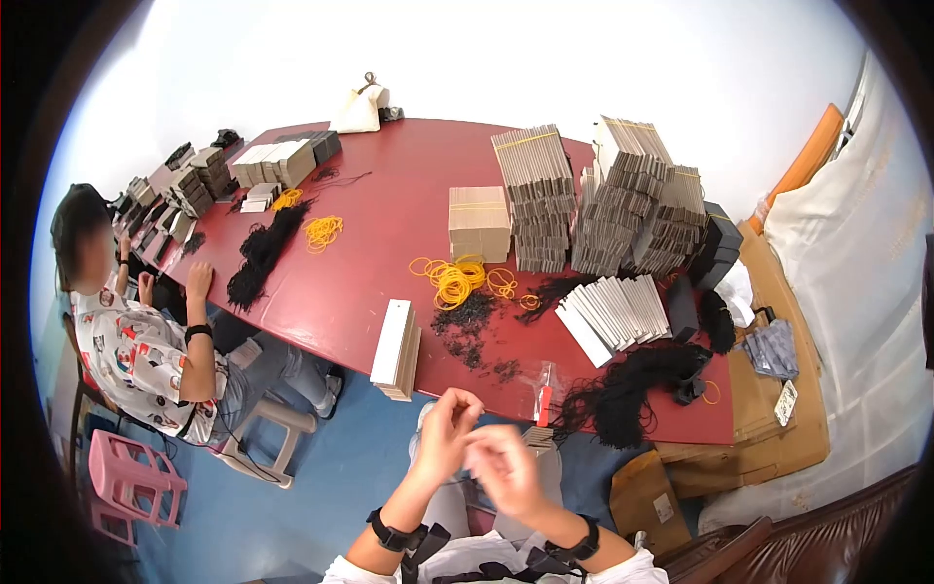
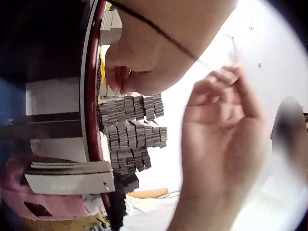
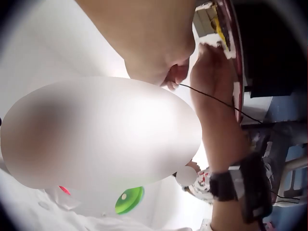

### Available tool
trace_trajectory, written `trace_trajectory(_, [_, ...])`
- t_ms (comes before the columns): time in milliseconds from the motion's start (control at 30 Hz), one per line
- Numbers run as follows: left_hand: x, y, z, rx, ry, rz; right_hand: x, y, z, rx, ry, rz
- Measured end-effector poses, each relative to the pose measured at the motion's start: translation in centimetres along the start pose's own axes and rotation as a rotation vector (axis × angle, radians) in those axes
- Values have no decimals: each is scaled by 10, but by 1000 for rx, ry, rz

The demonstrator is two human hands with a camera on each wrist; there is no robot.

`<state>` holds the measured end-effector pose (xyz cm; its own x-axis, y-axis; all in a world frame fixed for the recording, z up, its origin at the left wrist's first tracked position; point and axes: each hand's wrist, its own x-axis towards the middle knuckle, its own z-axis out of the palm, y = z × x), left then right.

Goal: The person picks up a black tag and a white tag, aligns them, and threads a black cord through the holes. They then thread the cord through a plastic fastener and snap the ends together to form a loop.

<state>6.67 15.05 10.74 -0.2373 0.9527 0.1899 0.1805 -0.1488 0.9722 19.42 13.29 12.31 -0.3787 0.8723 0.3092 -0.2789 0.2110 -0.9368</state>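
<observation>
My left hand (image 1: 448, 434) and right hand (image 1: 508, 469) are raised close together in front of the table's near edge. From the fingertips of my right hand (image 3: 159, 43) runs a thin black cord (image 3: 216, 99), pinched there and trailing past my left forearm. In the left wrist view the cord (image 2: 156, 28) crosses in front of my left hand (image 2: 154, 53), whose thumb and curled fingertips meet in a pinch; the bit between them is hidden. My right hand (image 2: 221, 130) appears there with its fingers bent and slightly blurred.
On the red table (image 1: 389, 224) are a stack of white cards (image 1: 394, 346), yellow rubber bands (image 1: 457, 282), fanned cards (image 1: 613, 316), tall grey card stacks (image 1: 535, 195) and black cord bundles (image 1: 623, 389). Another person (image 1: 146, 341) sits at left, near pink stools (image 1: 136, 477).
</observation>
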Motion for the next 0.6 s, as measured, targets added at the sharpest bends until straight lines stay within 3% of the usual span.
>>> trace_trajectory(33, [-5, 2, 3, 4, -11, 49, 2, -3, -9, 37, 73, 14])
trace_trajectory(67, [-11, 6, 6, -62, -41, -22, 0, -6, -21, 43, 124, 130])
trace_trajectory(133, [-19, 20, 12, -113, -65, -32, -2, -10, -34, 113, 141, 162])
trace_trajectory(267, [-31, 23, 21, -8, 12, 129, -8, -14, -35, 116, 194, 152])
trace_trajectory(600, [-38, 29, 22, 206, 84, 274, -10, -9, -35, 39, 293, 82])
